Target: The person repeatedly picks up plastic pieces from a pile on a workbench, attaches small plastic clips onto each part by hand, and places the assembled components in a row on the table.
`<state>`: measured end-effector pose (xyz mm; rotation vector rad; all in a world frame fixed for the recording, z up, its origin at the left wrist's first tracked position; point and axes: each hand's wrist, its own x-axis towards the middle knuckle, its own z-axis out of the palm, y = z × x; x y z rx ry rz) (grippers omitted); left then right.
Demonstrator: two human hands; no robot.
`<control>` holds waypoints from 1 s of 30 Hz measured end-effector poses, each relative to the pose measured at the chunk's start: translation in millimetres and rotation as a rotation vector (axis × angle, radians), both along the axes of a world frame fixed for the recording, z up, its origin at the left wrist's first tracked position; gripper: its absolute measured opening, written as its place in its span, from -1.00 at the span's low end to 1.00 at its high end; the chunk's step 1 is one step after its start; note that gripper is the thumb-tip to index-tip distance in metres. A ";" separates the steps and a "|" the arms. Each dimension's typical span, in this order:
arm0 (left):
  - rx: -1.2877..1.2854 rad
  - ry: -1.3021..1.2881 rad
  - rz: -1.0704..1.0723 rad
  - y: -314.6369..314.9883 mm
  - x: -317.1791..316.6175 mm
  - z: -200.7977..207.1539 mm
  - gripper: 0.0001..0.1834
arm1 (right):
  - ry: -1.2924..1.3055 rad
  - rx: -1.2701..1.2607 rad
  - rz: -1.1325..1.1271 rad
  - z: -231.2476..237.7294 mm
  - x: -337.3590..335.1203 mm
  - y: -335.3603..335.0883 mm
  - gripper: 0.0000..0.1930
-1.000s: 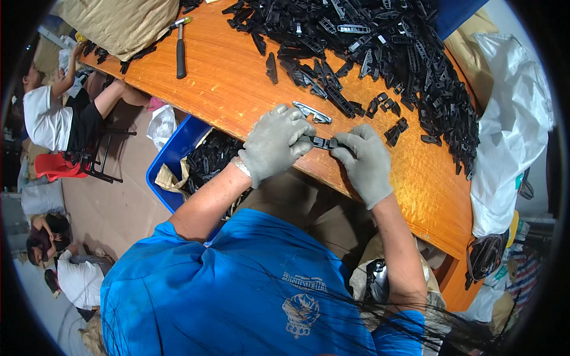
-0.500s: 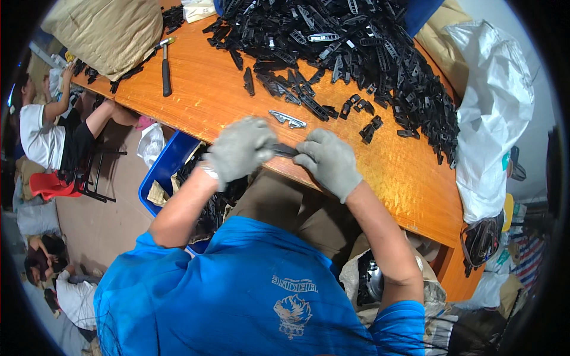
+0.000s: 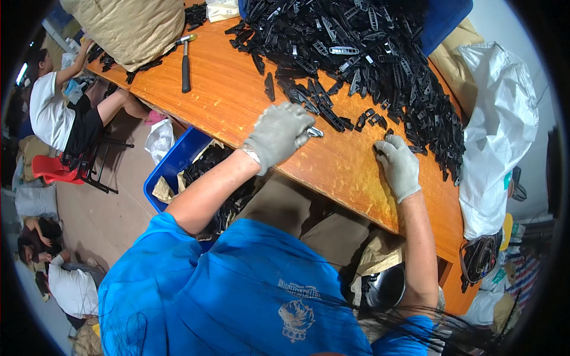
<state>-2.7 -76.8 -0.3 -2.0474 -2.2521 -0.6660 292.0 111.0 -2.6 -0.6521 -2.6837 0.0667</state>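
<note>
My gloved left hand [image 3: 278,135] is closed at the table's near side, its fingers round one end of a small silver metal piece [image 3: 315,132]. The piece's other end sticks out beyond the fingertips. Farther right, my gloved right hand [image 3: 398,165] reaches over the tabletop with its fingertips drawn together at a small black plastic part [image 3: 389,133]. Most of that part is hidden by the glove. Beyond both hands lies a large heap of black plastic clip-like parts [image 3: 368,65], with several short black pieces [image 3: 369,117] loose at its near edge.
A hammer [image 3: 186,71] lies on the wooden table [image 3: 228,89] beside a bulky tan sack [image 3: 133,29]. Below the left edge stands a blue bin [image 3: 159,178]. A white sack [image 3: 496,142] borders the right side. Another person [image 3: 53,107] sits at the far left.
My hands have moved apart; the dark part between them is no longer visible. The left has come to the silver piece, the right has gone right to the small black pieces.
</note>
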 end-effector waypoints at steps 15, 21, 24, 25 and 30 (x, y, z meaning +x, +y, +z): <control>0.089 0.007 -0.048 -6.9 8.3 -21.0 -0.77 | 0.170 -0.282 -0.011 11.2 -50.5 -60.7 -0.73; 0.138 -0.121 0.015 -17.1 2.1 -28.4 -0.80 | 0.014 -0.352 0.034 10.2 -94.2 -75.6 -0.82; 0.085 -0.116 0.065 -16.6 2.9 -28.5 -0.82 | 0.042 -0.353 0.062 3.1 -100.5 -74.1 -0.83; 0.063 -0.110 0.069 -15.5 3.0 -27.6 -0.82 | 0.047 -0.350 0.059 0.9 -101.5 -73.2 -0.83; 0.015 -0.124 0.076 -13.1 2.4 -26.8 -0.86 | 0.065 -0.352 0.084 -1.3 -102.3 -64.5 -0.82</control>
